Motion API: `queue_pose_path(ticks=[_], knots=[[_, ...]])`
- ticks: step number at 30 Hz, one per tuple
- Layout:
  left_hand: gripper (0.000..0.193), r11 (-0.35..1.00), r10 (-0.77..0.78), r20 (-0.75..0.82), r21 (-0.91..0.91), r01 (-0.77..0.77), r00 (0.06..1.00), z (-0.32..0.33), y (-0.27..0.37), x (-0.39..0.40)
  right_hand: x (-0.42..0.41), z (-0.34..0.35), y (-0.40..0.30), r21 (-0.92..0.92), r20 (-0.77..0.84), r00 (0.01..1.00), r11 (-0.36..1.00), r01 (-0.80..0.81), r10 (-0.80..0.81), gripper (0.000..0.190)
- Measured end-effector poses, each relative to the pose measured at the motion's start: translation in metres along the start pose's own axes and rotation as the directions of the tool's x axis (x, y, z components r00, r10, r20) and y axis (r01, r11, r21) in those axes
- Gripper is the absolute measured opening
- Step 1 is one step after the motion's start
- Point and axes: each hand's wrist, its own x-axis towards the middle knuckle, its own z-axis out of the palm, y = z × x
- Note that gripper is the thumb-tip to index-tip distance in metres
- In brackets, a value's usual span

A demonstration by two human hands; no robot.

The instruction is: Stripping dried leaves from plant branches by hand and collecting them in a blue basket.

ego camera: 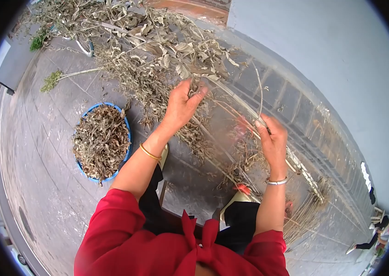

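Note:
My right hand (273,132) is closed around a long pale dried plant stalk (235,98), which runs up to the left into a mass of withered leaves (166,45). Among those leaves, my left hand (185,100) has its fingers curled on some dried leaves. Beneath both hands lie more dried stems with small shrivelled leaves (146,86) on the paved ground. To the left of my left forearm stands a blue basket (129,131) heaped with crumpled dried leaves (101,141).
A bundle of bare thin stalks (304,217) lies at the lower right. Beyond the plants run a brick-paved strip (284,96) and a pale wall (336,51). Part of a wheel (85,46) shows at upper left. A person (380,234) is at far right.

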Motion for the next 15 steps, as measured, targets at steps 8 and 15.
queue_pose_path(ticks=[8, 15], knots=[[0.019, 0.985, -0.008, 0.331, -0.162, 0.065, 0.944, -0.003, -0.001, 0.0, 0.0, -0.009, 0.009, 0.005, -0.063, 0.998, 1.0, 0.009, -0.008, 0.026], [0.021, 0.997, -0.039, 0.313, -0.052, 0.058, 0.949, -0.005, -0.004, 0.0, 0.001, -0.01, 0.005, -0.009, -0.048, 0.999, 1.0, 0.007, -0.007, 0.027]])
